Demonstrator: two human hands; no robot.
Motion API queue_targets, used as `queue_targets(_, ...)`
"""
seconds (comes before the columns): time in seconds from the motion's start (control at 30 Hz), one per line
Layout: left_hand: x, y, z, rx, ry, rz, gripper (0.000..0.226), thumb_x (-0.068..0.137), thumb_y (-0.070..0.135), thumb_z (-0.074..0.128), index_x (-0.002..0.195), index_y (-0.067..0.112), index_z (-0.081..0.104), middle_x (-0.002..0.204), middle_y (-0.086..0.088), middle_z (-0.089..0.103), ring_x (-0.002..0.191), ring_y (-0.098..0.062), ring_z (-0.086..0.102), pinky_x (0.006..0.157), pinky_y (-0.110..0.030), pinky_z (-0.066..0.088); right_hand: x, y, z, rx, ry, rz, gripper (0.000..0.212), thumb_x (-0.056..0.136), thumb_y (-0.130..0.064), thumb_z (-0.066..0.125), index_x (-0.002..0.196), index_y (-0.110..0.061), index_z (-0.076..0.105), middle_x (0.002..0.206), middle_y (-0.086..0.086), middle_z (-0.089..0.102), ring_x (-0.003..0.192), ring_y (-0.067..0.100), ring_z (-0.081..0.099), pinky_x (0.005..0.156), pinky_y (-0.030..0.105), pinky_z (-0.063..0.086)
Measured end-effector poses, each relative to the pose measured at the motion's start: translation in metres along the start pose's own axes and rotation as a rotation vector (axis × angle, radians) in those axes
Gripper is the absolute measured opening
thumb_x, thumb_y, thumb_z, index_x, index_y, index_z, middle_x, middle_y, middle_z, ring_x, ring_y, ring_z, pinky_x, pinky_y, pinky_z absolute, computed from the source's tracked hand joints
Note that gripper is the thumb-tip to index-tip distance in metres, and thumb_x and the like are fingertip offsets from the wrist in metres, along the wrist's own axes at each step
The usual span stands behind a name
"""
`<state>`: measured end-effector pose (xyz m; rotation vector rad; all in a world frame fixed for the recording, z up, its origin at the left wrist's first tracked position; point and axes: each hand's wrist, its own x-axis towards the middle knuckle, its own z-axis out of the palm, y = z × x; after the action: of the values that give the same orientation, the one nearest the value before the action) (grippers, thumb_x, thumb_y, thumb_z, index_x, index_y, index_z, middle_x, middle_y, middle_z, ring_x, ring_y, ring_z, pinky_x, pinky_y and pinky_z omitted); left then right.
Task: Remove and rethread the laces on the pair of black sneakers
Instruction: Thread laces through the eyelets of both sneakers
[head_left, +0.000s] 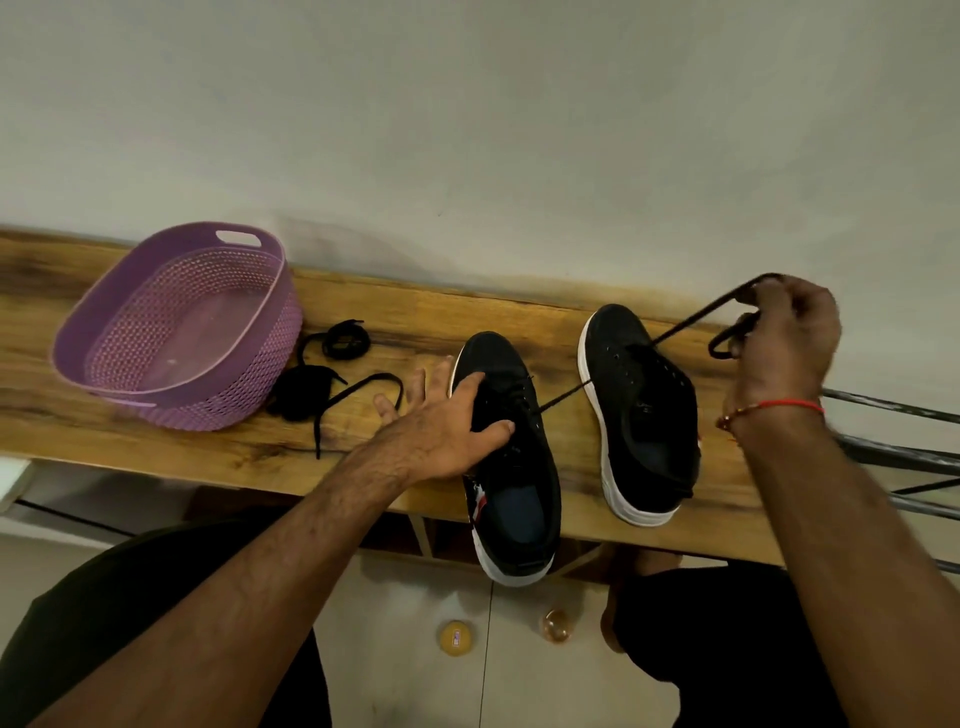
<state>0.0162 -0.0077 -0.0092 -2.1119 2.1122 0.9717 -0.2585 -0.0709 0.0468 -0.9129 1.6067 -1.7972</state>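
Note:
Two black sneakers with white soles stand on a narrow wooden table. My left hand lies on the left sneaker with spread fingers, pressing down on its front. A black lace runs taut from that sneaker's eyelets up and right, passing over the right sneaker. My right hand is raised beyond the right sneaker and grips the looped end of this lace. A second black lace lies loose in a heap on the table, left of the sneakers.
A purple plastic basket stands at the table's left end, next to the loose lace. The wall rises directly behind the table. Black metal rods jut out at the right. On the floor below sit two small round objects.

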Motion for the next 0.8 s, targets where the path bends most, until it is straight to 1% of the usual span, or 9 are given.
queue_targets(0.1,0.001,0.000,-0.001,-0.031,0.023,0.006,0.077,0.091,0.068,0.053,0.154,0.034,0.025,0.168,0.002,-0.002,0.154,-0.028,-0.007,0.115,-0.070,-0.003,-0.026,0.004,0.009,-0.411,-0.429,-0.200,0.036,0.084,-0.014,0.061,0.117,-0.028,0.060,0.114,-0.004,0.060,0.096,0.008,0.056,0.088,0.026,0.047)
queue_targets(0.17,0.002,-0.001,-0.001,-0.036,0.059,0.005,0.076,0.088,0.069,0.056,0.150,0.033,0.028,0.167,0.003,0.006,0.154,-0.027,0.002,0.116,-0.071,0.005,-0.043,0.016,0.018,-0.845,-0.765,-0.442,0.040,0.089,-0.018,0.062,0.126,-0.032,0.059,0.136,-0.002,0.051,0.121,0.019,0.044,0.108,0.039,0.036)
queue_targets(0.23,0.004,-0.002,-0.001,-0.038,0.077,0.001,0.078,0.085,0.071,0.058,0.147,0.033,0.029,0.164,0.004,0.013,0.152,-0.026,0.011,0.115,-0.071,0.012,-0.061,0.025,0.026,-1.095,-1.005,-0.564,0.038,0.094,-0.031,0.059,0.132,-0.038,0.056,0.149,-0.005,0.039,0.131,0.026,0.032,0.110,0.044,0.027)
queue_targets(0.3,0.003,-0.002,-0.001,-0.037,0.068,-0.009,0.081,0.084,0.072,0.059,0.147,0.033,0.028,0.162,0.005,0.014,0.150,-0.026,0.013,0.114,-0.069,0.014,-0.074,0.032,0.031,-1.197,-1.152,-0.581,0.032,0.098,-0.041,0.053,0.130,-0.037,0.056,0.149,-0.008,0.039,0.129,0.024,0.031,0.108,0.042,0.028)
queue_targets(0.4,0.001,-0.001,-0.002,-0.041,0.052,-0.018,0.085,0.085,0.071,0.059,0.151,0.032,0.024,0.164,0.006,0.009,0.152,-0.026,0.010,0.115,-0.069,0.011,-0.075,0.032,0.031,-1.232,-1.156,-0.575,0.023,0.100,-0.045,0.048,0.112,-0.030,0.061,0.130,-0.008,0.054,0.115,0.017,0.038,0.102,0.037,0.032)
queue_targets(0.53,-0.001,0.002,-0.006,-0.028,0.054,-0.025,0.073,0.086,0.070,0.059,0.145,0.034,0.033,0.161,0.004,0.018,0.149,-0.026,0.016,0.113,-0.067,0.015,-0.054,0.024,0.022,-1.182,-0.968,-0.549,0.020,0.097,-0.045,0.053,0.099,-0.027,0.062,0.108,-0.007,0.059,0.106,0.017,0.045,0.099,0.041,0.040)
queue_targets(0.67,-0.004,-0.002,-0.012,-0.022,-0.061,-0.068,0.047,0.090,0.076,0.043,0.118,0.039,0.048,0.148,0.002,0.032,0.141,-0.027,0.024,0.113,-0.062,0.021,-0.054,0.026,0.022,-1.110,-1.107,-0.318,0.019,0.097,-0.044,0.056,0.098,-0.026,0.061,0.091,-0.007,0.062,0.092,0.015,0.058,0.093,0.042,0.051)
queue_targets(0.73,-0.005,-0.006,-0.014,0.001,-0.138,-0.087,0.048,0.096,0.072,0.031,0.124,0.038,0.052,0.151,-0.002,0.031,0.143,-0.031,0.023,0.114,-0.060,0.020,-0.057,0.025,0.024,-1.051,-1.129,-0.252,0.019,0.096,-0.040,0.059,0.101,-0.022,0.064,0.089,-0.005,0.066,0.086,0.012,0.062,0.087,0.037,0.055)
queue_targets(0.8,-0.006,-0.010,-0.016,-0.001,-0.170,-0.076,0.039,0.101,0.064,0.033,0.122,0.039,0.054,0.147,-0.002,0.034,0.138,-0.030,0.026,0.113,-0.057,0.024,-0.057,0.021,0.026,-0.968,-1.108,-0.219,0.015,0.095,-0.036,0.063,0.102,-0.023,0.065,0.086,-0.005,0.066,0.081,0.011,0.063,0.079,0.031,0.055)
